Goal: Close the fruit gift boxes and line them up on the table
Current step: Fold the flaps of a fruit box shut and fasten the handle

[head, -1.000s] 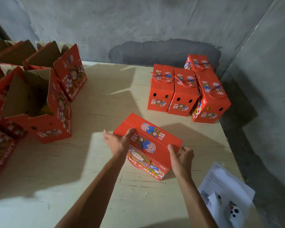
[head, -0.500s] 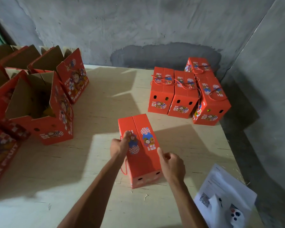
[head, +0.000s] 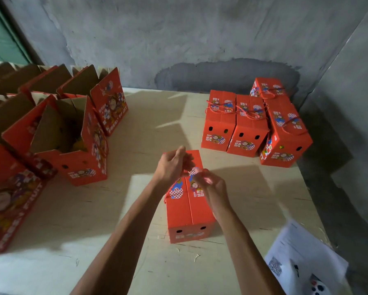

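A closed red fruit gift box [head: 187, 211] stands in the middle of the pale wooden table [head: 253, 188], its short end with two round holes facing me. Both my hands hover over its top. My left hand [head: 172, 166] has its fingers curled round the red cord handle [head: 170, 190], which hangs down the box's left side. My right hand [head: 210, 186] pinches the cord over the top seam; its fingertips are blurred. Several closed red boxes [head: 248, 126] with cord handles stand together at the back right.
Several open red boxes [head: 72, 135] with raised cardboard flaps crowd the table's left side, one showing yellow fruit inside. White paper sheets [head: 302, 258] with a small white device [head: 316, 287] lie at the front right corner. Grey walls close in behind and on the right.
The box was lying tilted on its side, then was turned upright with its end toward me. Both hands left its sides and rose over the top to the cord.
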{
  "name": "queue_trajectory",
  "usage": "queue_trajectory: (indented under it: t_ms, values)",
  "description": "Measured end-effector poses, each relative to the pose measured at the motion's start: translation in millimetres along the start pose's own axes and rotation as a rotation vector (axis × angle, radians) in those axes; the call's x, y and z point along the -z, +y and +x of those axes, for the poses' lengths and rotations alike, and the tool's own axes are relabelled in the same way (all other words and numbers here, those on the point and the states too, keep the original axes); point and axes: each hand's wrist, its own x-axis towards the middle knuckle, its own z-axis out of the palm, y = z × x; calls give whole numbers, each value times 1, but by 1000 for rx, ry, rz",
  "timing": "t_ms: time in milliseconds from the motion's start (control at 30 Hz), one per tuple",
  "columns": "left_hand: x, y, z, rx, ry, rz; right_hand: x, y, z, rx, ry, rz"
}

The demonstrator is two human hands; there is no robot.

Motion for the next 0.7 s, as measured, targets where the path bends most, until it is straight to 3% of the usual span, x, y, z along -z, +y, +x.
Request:
queue_trajectory:
  t_ms: [133, 233, 367, 500, 600, 700]
  values:
    - [4, 5, -1, -164, 68, 322, -27, -24, 1, 68, -121, -85]
    - [18, 2, -2, -242, 96, 358, -45, -28, 1, 118, -123, -139]
    - [42, -7, -7, -137, 72, 196, -53, -30, 6, 173, -14, -153]
    - [51, -24, -21, -107, 95, 244, -54, -52, 18, 277, 79, -91]
    - [53, -29, -29, 31, 98, 93, -55, -72, 24, 360, 87, -100]
    - [50, -28, -34, 46, 18, 42, -51, -94, 29, 418, 102, -108]
